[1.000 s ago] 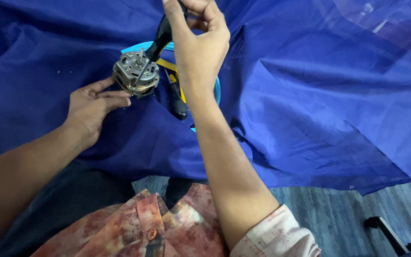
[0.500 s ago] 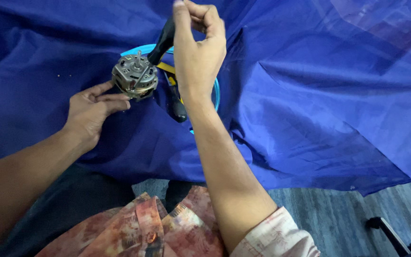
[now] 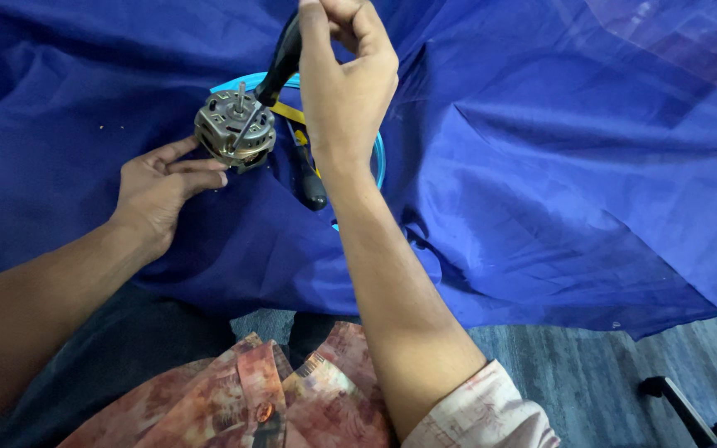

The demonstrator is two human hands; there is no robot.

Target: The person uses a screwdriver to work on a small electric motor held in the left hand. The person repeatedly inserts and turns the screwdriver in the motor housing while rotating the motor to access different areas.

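Where left hand [image 3: 158,187] touches, motor [image 3: 235,129] below right hand [image 3: 348,79].

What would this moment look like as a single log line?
left hand: steadies small metal motor | right hand: grips black-handled screwdriver, tip at motor top | surface: blue cloth | nearby: second tool

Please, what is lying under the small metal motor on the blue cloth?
Under the motor lies the blue cloth. A turquoise ring shows behind it; how far either continues beneath is covered.

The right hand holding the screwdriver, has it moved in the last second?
Barely: the right hand holds its place above the motor, screwdriver tip on it.
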